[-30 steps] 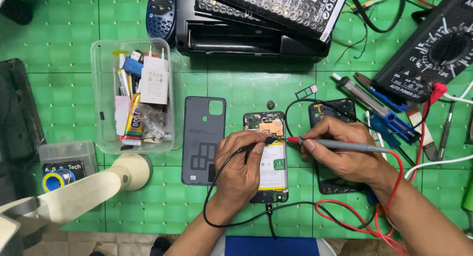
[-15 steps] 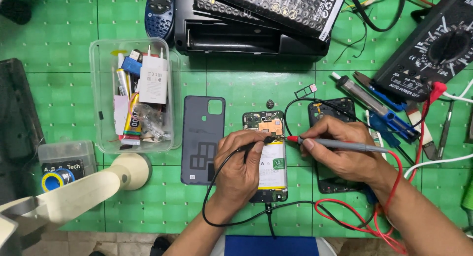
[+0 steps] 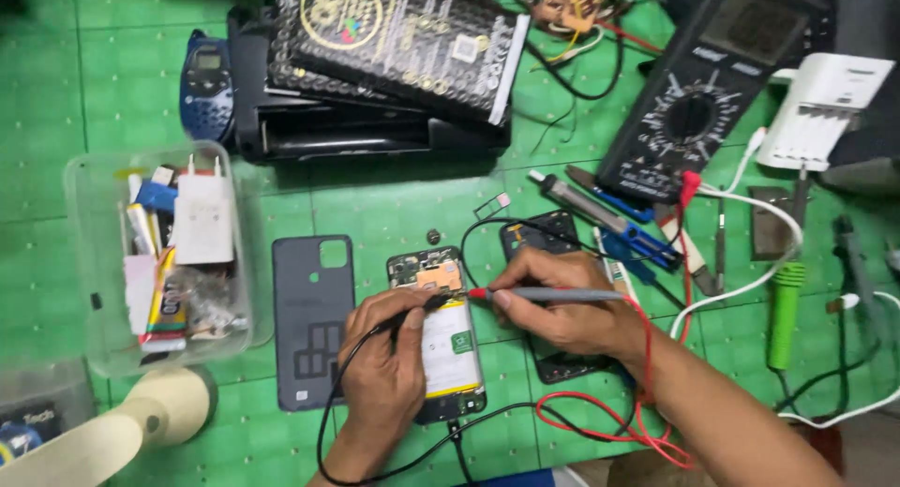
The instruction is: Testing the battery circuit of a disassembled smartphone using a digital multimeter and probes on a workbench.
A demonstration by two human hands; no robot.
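Head view | phone (image 3: 441,332) lies open on mat (image 3: 394,206), beside its back cover (image 3: 312,318) | my left hand (image 3: 384,370) pinches black probe (image 3: 427,304), right hand (image 3: 562,304) pinches red probe (image 3: 544,294) | I keep both tips steady on the board, apart, glancing at the multimeter (image 3: 703,93).

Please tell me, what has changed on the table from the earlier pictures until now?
Almost nothing. The left hand still holds the black probe and the right hand the red probe, tips on the open phone. The grey back cover stayed beside it. Only the camera shifted.
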